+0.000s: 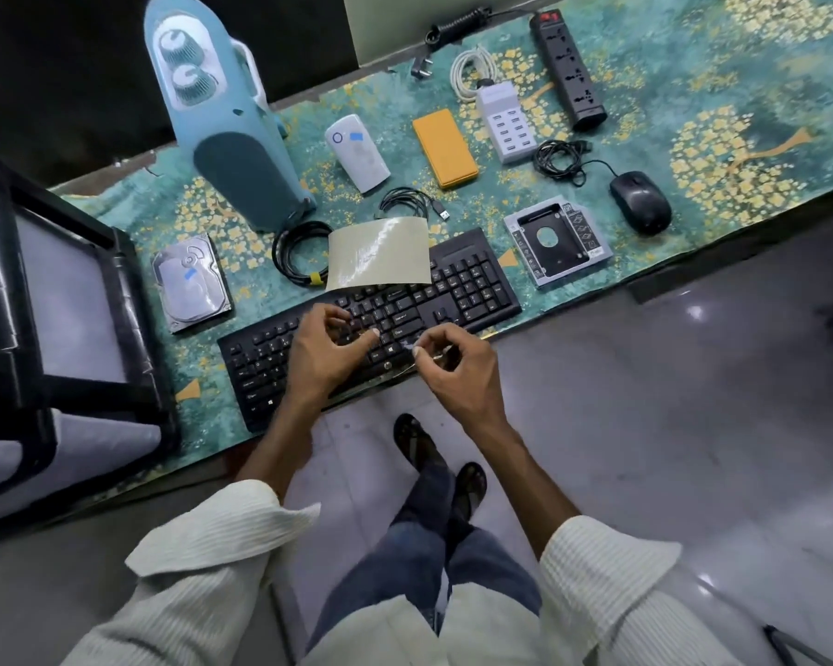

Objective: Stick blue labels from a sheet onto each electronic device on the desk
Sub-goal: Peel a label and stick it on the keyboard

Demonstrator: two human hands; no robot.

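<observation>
Teal floral-cloth desk (741, 64), upper frame: keyboard (453, 286) centre, hard drive (193, 283) left, white power bank (357, 153), orange power bank (446, 149) above, power strip (568, 69) top right, mouse (640, 201), drive caddy (556, 240) right.

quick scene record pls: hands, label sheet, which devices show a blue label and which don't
left hand: over the keyboard, fingers loosely curled, nothing seen in it
right hand: pinches a small bluish label above the keyboard's near edge
label sheet: lies curled on the keyboard's far edge
blue label on: hard drive, white power bank
no label visible: orange power bank, USB charger, power strip, mouse, drive caddy
</observation>
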